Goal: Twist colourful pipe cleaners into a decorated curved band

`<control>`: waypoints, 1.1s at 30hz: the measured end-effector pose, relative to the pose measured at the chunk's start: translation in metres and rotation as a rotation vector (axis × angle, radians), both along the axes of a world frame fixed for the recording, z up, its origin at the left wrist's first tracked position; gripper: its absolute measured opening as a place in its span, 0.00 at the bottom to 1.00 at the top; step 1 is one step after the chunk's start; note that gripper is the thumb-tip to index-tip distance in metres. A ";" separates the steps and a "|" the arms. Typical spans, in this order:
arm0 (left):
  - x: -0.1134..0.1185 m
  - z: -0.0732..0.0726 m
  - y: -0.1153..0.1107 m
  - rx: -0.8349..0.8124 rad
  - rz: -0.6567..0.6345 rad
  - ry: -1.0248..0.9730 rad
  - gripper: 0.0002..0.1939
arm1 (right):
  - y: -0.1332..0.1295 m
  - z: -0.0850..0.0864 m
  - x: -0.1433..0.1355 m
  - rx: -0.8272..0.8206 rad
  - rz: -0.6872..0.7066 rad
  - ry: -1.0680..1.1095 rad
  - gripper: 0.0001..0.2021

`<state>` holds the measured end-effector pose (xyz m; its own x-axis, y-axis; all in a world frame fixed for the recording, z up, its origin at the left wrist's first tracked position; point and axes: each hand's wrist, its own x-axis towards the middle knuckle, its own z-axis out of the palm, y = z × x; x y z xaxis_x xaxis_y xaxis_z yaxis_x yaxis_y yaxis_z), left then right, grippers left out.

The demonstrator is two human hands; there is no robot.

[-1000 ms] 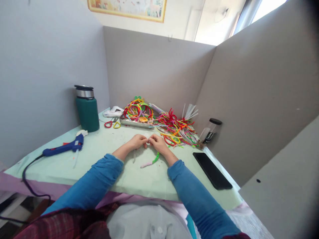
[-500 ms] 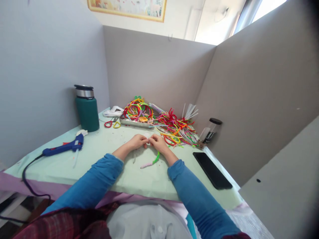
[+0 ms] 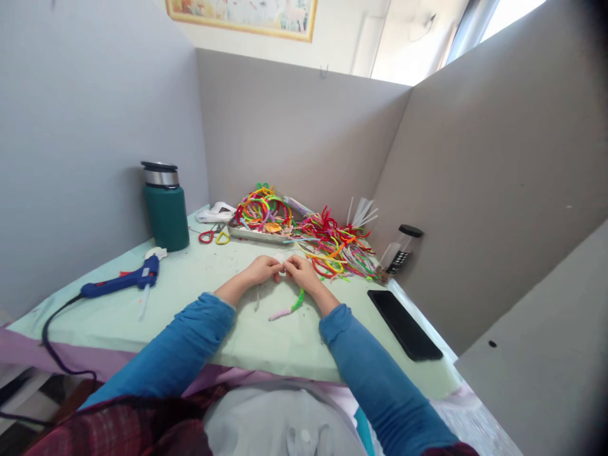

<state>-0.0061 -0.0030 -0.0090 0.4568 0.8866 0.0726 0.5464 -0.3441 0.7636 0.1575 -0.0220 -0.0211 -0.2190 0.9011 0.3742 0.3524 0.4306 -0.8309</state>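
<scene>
Fingertip to fingertip above the table, my left hand [image 3: 260, 270] and my right hand [image 3: 302, 272] are both closed in a pinch. Out from under my right hand curves a fuzzy pipe cleaner [image 3: 299, 299], green with a pale pink end that points left. Below my left hand hangs a thin greyish strand [image 3: 257, 299]. Something small and whitish shows between the fingertips, where my fingers hide most of it. The pipe cleaner and the strand seem to belong to the piece I hold, though the join is hidden.
Beyond my hands stand a metal tray [image 3: 261, 236] of coloured loops and a heap of pipe cleaners [image 3: 335, 234]. Scissors [image 3: 215, 237], a green bottle [image 3: 166, 212] and a blue glue gun [image 3: 121, 282] lie left. A black phone [image 3: 405, 325] and a clear container [image 3: 401, 250] are right.
Almost nothing differs. The pink end of the pipe cleaner and the thin strand have shifted very slightly, while both hands keep their pinch in the same spot.
</scene>
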 end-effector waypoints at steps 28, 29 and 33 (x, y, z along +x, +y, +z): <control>0.000 0.002 -0.002 -0.014 0.006 0.013 0.25 | -0.002 0.001 0.000 0.039 -0.025 -0.075 0.08; 0.000 0.002 -0.002 -0.015 0.009 0.016 0.25 | -0.002 0.001 0.000 0.039 -0.026 -0.077 0.08; 0.000 0.000 -0.002 -0.011 0.015 0.020 0.25 | -0.001 0.000 0.000 0.041 -0.025 -0.082 0.08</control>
<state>-0.0066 -0.0046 -0.0085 0.4448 0.8940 0.0542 0.5664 -0.3276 0.7562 0.1575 -0.0234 -0.0208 -0.2282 0.8911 0.3924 0.4293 0.4538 -0.7809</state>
